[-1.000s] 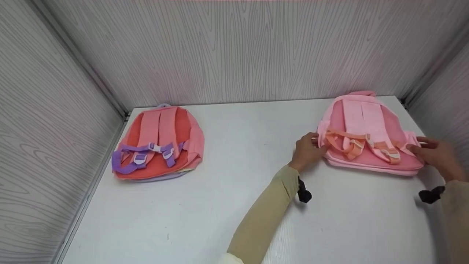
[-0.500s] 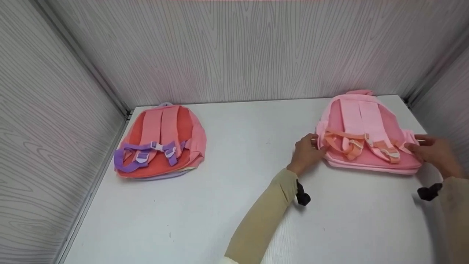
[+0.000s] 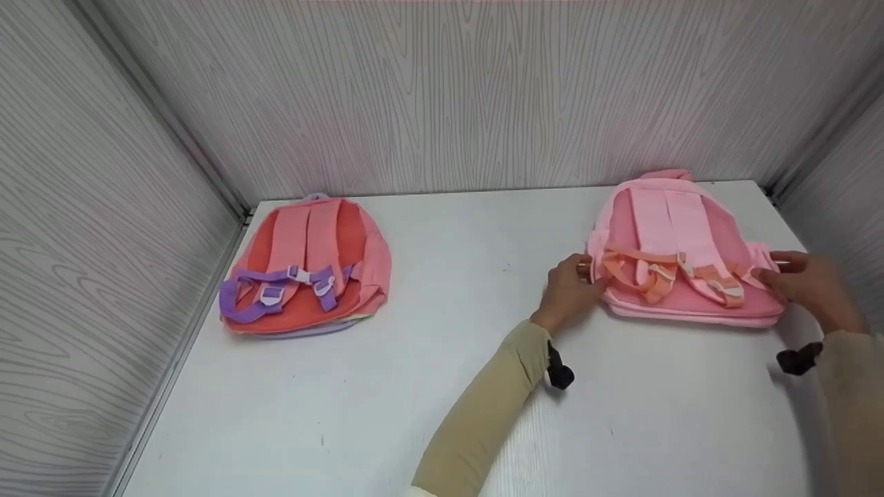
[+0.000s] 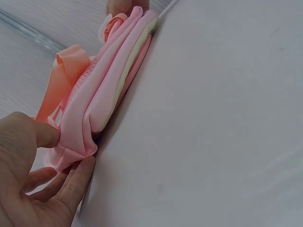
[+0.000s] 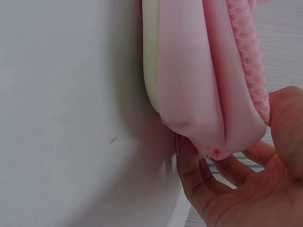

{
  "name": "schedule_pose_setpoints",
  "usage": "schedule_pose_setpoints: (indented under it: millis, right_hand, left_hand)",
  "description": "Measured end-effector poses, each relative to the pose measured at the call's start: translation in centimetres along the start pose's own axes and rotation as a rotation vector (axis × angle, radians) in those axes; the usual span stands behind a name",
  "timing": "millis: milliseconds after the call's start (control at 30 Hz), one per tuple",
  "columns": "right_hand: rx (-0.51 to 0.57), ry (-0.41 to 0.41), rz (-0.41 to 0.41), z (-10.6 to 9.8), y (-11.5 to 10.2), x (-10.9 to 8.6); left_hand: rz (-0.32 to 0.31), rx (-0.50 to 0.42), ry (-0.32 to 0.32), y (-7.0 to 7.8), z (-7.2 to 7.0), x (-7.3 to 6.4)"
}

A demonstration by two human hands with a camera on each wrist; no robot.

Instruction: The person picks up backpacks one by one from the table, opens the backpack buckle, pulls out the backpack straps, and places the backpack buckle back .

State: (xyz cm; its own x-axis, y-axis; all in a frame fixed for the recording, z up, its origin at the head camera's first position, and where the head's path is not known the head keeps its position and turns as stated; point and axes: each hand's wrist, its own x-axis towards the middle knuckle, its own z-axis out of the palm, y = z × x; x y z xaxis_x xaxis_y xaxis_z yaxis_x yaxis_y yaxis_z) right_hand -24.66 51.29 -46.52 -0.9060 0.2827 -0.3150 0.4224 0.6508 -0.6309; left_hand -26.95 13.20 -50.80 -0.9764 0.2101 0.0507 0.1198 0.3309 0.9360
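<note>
A pink backpack (image 3: 680, 221) with orange strap webbing lies at the right of the white table, straps up, top toward the back wall. My left hand (image 3: 570, 293) grips its left lower side. In the left wrist view the thumb (image 4: 47, 135) is on the upper side and the fingers (image 4: 78, 182) tuck below the side pocket. At the opposite lower side my right hand (image 3: 815, 286) holds the bag, thumb on top. The right wrist view shows its fingers (image 5: 189, 170) bent under the bag's corner, close to the table.
A coral-red backpack (image 3: 324, 262) with purple webbing lies straps up at the table's left. Wood-grain panels form a back wall (image 3: 442, 96) and side walls. The white table (image 3: 442, 386) stretches between the bags and toward the front.
The pink backpack has shifted slightly left, both hands moving with it and keeping their hold. The head view has turned a little, so the red backpack appears slightly farther right.
</note>
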Motion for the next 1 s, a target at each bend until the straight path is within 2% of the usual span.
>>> schedule_pose_setpoints:
  millis: [300, 467, 733, 1000]
  right_hand:
    - [-0.013, 0.022, 0.018, 1.0, -1.0, 0.0]
    - [-0.003, 0.023, 0.018, 1.5, -1.0, -0.3]
    - [0.006, -0.004, -0.034, 1.8, -1.6, -0.3]
    - [0.006, -0.052, -0.150, 2.5, -1.5, -0.8]
  left_hand:
    - [-0.013, 0.011, -0.007, -0.2, -0.9, -0.3]
    - [-0.018, 0.030, -0.037, -0.3, -1.2, -0.9]
    - [-0.066, 0.044, -0.054, -0.2, -2.4, -1.3]
    - [-0.096, 0.065, -0.060, -0.6, -3.9, -1.7]
